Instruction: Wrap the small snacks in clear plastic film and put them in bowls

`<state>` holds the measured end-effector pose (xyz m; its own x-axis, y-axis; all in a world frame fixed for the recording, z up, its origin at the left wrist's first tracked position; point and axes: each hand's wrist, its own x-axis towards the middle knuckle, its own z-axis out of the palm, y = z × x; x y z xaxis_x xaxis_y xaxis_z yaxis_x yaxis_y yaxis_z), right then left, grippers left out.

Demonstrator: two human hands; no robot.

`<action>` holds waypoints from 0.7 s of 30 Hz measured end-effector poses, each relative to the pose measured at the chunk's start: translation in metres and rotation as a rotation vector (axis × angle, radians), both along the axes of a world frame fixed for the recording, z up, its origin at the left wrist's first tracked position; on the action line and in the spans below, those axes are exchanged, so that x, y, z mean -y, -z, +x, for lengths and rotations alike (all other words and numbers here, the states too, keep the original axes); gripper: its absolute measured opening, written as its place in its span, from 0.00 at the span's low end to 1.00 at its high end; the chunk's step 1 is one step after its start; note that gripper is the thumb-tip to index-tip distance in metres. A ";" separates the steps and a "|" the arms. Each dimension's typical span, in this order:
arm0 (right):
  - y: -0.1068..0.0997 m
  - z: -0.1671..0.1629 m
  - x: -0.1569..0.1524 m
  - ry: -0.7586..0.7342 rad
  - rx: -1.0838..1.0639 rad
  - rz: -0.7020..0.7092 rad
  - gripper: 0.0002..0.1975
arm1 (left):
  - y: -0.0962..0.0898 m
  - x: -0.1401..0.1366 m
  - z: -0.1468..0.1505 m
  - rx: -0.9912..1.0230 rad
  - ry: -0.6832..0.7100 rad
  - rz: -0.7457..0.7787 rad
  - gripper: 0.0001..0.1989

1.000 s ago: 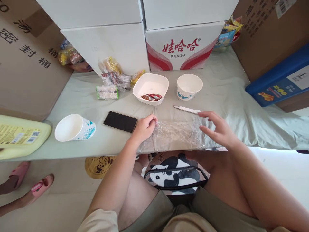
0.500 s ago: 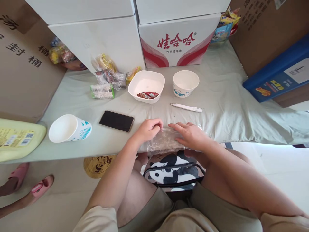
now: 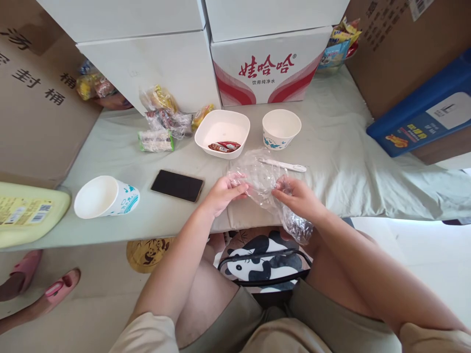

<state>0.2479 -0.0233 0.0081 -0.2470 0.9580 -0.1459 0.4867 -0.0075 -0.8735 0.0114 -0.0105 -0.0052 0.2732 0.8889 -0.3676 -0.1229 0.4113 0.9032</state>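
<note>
A crumpled clear plastic bag [image 3: 259, 179] is stretched between my two hands over the table's front edge. My left hand [image 3: 227, 192] pinches its left side, fingers closed. My right hand [image 3: 297, 196] grips the other side, and a bunched part of the bag hangs below it past the edge. Just beyond lies a white utility knife [image 3: 285, 165], its left end behind the film. Behind the bag stand a white square bowl [image 3: 222, 122] with small red-wrapped snacks [image 3: 225, 146] in it, and a paper cup [image 3: 281, 130] with blue print.
On the left are a dark phone [image 3: 177, 185], a tipped paper cup [image 3: 106, 197] and a pale yellow jug [image 3: 33, 213]. Wrapped snacks [image 3: 162, 117] lie against white cartons [image 3: 272, 68] at the back. A blue container [image 3: 423, 108] leans at right. Another person's feet in pink slippers [image 3: 62, 287] show lower left.
Both hands have lifted the plastic bag, which lay flat at the table edge. It is now raised and spread between them, with part bunched under my right hand.
</note>
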 end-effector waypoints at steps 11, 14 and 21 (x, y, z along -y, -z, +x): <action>0.001 -0.009 0.006 -0.174 -0.149 -0.252 0.20 | -0.004 -0.005 -0.002 -0.063 -0.272 0.130 0.12; 0.002 -0.009 0.007 -0.214 -0.197 -0.324 0.29 | -0.005 -0.006 -0.005 -0.048 -0.305 0.162 0.12; 0.001 -0.006 0.008 -0.377 -0.182 -0.445 0.43 | -0.007 -0.006 -0.008 -0.080 -0.328 0.184 0.11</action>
<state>0.2423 -0.0315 0.0066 -0.6158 0.6568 -0.4353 0.3697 -0.2470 -0.8957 0.0035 -0.0045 0.0014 -0.0598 0.9774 -0.2027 -0.1474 0.1922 0.9702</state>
